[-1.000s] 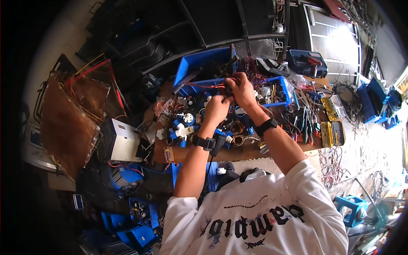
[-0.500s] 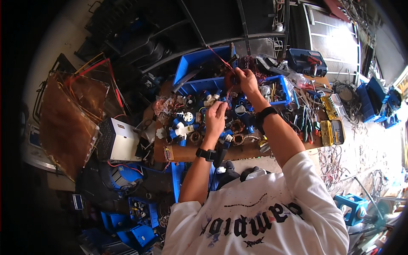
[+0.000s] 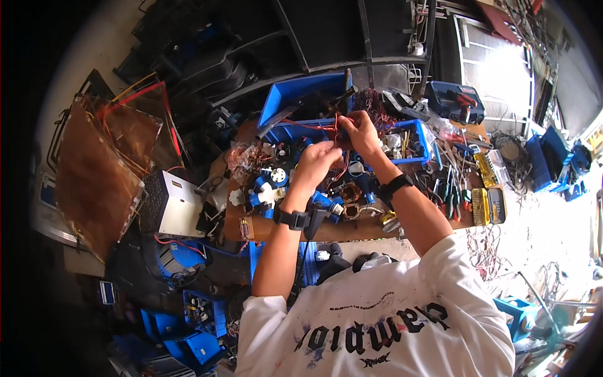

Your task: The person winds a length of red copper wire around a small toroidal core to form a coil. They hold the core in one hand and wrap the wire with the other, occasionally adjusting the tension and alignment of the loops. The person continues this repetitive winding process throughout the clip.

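Note:
Thin red wires (image 3: pixel 309 125) run between my hands above the cluttered workbench (image 3: pixel 370 231). My right hand (image 3: pixel 359 131) pinches them near the blue bins. Just below and to the left, my left hand (image 3: pixel 314 162) is closed with its fingertips at the same wires, close to the right fingers. A loose stretch of wire loops off leftward over the blue bin (image 3: pixel 289 133). Part of the wire bundle between the hands lies in shadow and is hard to make out. Beneath the hands lie copper-wound ring cores (image 3: pixel 349 211) and blue-and-white plug fittings (image 3: pixel 269 192).
Another blue bin (image 3: pixel 411 143) with small parts stands right of my hands. Pliers and screwdrivers (image 3: pixel 450 191) lie at the right, beside a yellow bit set (image 3: pixel 488 206). A drill case (image 3: pixel 457 100) is at the back right, a white box-shaped unit (image 3: pixel 174 202) at the left.
The wire that stretched up and back from my right hand now hangs leftward in a loop. My hands have come closer together, the right one slightly lower.

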Demonstrator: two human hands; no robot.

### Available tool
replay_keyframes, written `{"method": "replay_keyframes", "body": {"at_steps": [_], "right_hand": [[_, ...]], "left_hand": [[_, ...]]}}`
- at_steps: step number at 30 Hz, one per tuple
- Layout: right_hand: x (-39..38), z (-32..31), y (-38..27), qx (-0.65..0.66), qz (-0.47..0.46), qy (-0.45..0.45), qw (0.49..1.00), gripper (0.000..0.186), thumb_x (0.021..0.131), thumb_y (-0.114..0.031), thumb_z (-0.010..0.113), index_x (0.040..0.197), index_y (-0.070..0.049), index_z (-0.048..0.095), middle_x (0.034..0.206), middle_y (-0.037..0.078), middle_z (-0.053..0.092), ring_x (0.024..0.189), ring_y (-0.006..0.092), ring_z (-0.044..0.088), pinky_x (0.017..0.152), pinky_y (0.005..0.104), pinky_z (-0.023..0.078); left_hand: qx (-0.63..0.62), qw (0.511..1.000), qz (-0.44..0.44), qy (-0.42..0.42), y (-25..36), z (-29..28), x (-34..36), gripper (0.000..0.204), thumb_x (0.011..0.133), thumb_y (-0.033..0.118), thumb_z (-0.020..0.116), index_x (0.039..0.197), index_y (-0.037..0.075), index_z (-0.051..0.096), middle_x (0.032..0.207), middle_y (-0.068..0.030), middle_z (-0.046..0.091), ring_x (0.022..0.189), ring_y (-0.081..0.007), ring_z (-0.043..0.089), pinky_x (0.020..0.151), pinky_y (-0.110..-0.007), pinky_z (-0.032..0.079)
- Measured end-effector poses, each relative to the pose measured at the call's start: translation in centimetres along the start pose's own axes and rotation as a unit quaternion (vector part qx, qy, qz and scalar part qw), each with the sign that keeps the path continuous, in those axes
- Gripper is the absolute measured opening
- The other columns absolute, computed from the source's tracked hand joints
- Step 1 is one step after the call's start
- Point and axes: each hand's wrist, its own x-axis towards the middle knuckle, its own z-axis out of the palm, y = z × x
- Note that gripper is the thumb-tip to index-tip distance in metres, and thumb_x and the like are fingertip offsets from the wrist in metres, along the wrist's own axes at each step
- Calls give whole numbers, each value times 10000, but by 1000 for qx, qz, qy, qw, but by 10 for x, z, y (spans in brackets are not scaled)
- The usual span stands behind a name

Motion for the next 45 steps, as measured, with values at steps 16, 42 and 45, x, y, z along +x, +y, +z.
{"method": "replay_keyframes", "body": {"at_steps": [16,42,45], "right_hand": [[42,-22,-27,539,266,171,780,325,945,-357,595,1105,-74,598,1041,126,636,889,299,660,785,497,577],[20,-12,-126,323,82,49,942,377,950,-358,596,1114,-19,568,1010,94,627,886,195,646,772,370,576],[31,-22,-123,454,116,8,884,338,968,-344,562,1109,-37,571,1057,110,637,933,241,656,825,426,566]], "left_hand": [[-291,891,272,216,-59,-5,-47,438,1017,452,382,871,76,550,858,-83,599,967,-290,599,1002,-471,421],[-205,956,-146,-147,14,-49,-82,352,957,159,572,1269,-3,545,1135,-122,660,902,-143,653,729,-275,576],[-209,970,-12,-124,5,-45,-96,348,955,90,556,1289,-2,520,1225,-147,619,927,-166,652,799,-288,561]]}}
